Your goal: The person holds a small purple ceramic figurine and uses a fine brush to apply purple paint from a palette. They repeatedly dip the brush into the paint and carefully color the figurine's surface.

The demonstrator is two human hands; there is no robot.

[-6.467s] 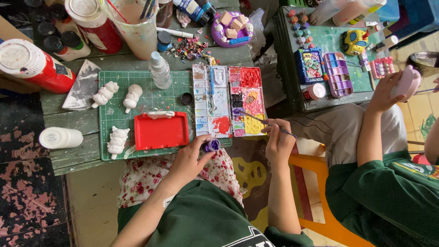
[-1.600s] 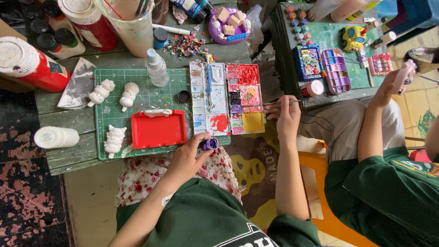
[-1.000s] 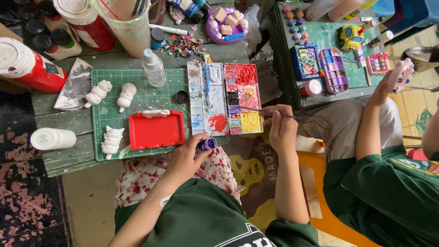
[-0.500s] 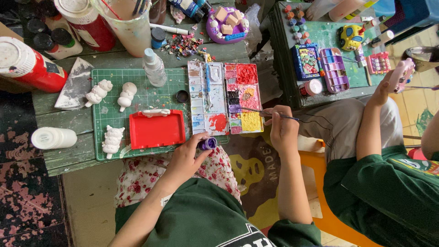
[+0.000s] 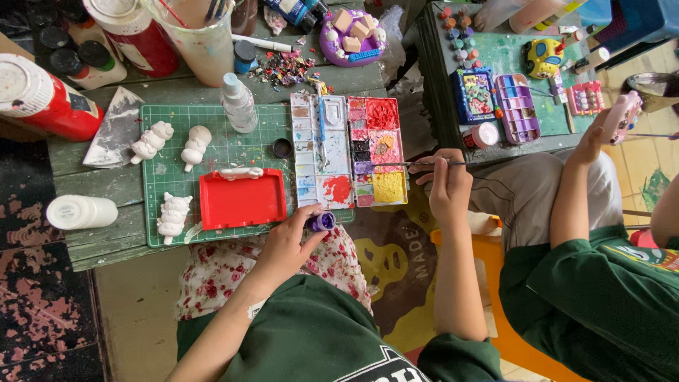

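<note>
At a cluttered green table, the left hand gripped a small purple figure steady. The right hand pinched a brush, its tip over the paint palette.

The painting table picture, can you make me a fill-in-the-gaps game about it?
1. The right hand holds a thin ____ over the open paint palette.
2. The left hand holds a small object of ____ colour.
3. The flat plastic tray on the green cutting mat is ____.
4. The small unpainted plaster figures are ____.

Missing words: paintbrush; purple; red; white
</note>
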